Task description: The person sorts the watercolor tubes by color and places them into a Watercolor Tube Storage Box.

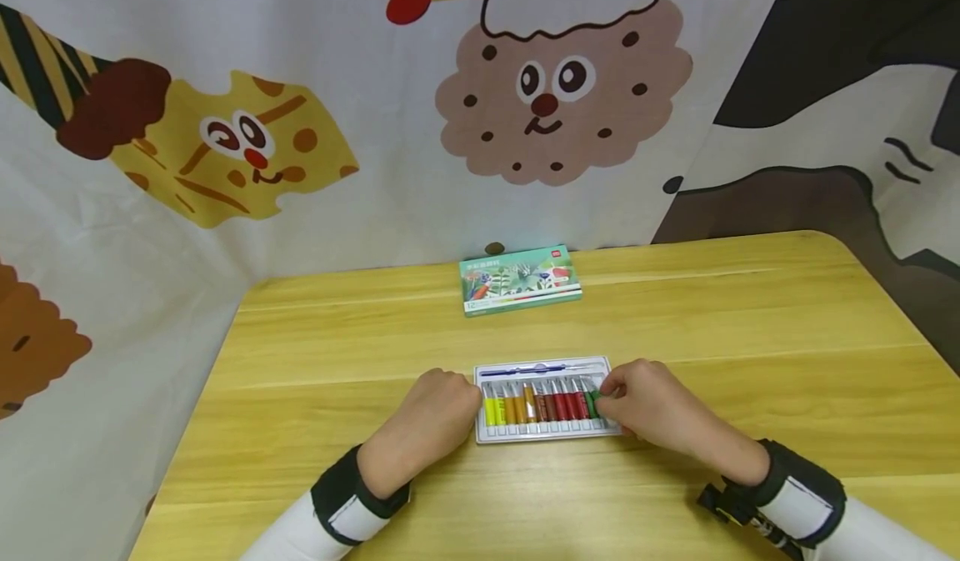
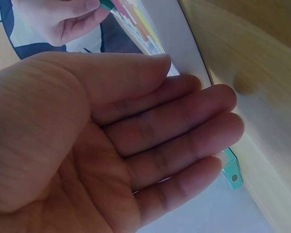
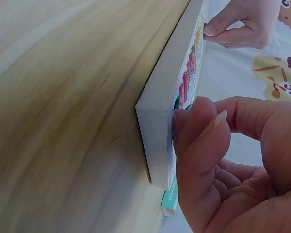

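Observation:
A white plastic tray (image 1: 543, 438) of paint tubes lies on the wooden table. Its tubes run from yellow through orange, brown and red to green, and a thin blue brush (image 1: 522, 371) rests along the far side. My left hand (image 1: 438, 415) holds the tray's left end, thumb and forefinger close together at the rim; its other fingers (image 2: 184, 136) extend past the edge, almost straight. At the right end, my right hand (image 1: 651, 403) pinches a green paint tube (image 1: 590, 403) between thumb and forefinger. Those fingertips mostly hide the tube in the right wrist view.
A green paint box (image 1: 520, 280) with a printed picture lies behind the tray, near the table's far edge. A white cloth (image 1: 360, 219) with cartoon figures hangs behind the table (image 1: 337, 344).

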A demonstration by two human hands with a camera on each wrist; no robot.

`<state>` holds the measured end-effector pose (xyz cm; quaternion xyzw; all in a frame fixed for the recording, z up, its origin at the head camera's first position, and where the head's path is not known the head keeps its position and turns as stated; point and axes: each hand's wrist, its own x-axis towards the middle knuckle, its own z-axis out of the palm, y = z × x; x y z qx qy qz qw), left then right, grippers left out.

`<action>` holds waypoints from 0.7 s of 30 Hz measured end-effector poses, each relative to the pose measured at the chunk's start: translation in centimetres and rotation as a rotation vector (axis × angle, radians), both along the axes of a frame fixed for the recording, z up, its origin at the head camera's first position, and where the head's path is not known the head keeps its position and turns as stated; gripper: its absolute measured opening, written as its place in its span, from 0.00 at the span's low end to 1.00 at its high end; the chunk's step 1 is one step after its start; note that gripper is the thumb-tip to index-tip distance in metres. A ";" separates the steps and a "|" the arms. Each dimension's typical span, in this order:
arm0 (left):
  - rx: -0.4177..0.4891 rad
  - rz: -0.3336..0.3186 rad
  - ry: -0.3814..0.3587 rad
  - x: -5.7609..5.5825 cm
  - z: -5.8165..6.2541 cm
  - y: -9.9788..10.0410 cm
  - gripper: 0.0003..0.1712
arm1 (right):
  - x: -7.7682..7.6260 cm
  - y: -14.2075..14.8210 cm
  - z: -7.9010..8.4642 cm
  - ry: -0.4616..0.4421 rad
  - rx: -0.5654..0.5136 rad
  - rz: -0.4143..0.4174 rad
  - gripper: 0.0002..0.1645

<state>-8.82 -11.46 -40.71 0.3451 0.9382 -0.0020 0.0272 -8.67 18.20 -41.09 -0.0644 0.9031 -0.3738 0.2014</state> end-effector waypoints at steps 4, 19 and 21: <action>-0.001 -0.003 0.005 0.0 -0.2 0.0 0.05 | 0.0 -0.2 0.1 0.025 0.034 0.003 0.03; -0.001 -0.001 0.007 0.0 -0.2 0.0 0.06 | -0.1 -0.2 -0.1 0.048 0.089 0.017 0.14; -0.002 0.001 0.010 0.0 -0.2 0.1 0.06 | -0.1 -0.1 -0.1 0.063 0.087 0.026 0.14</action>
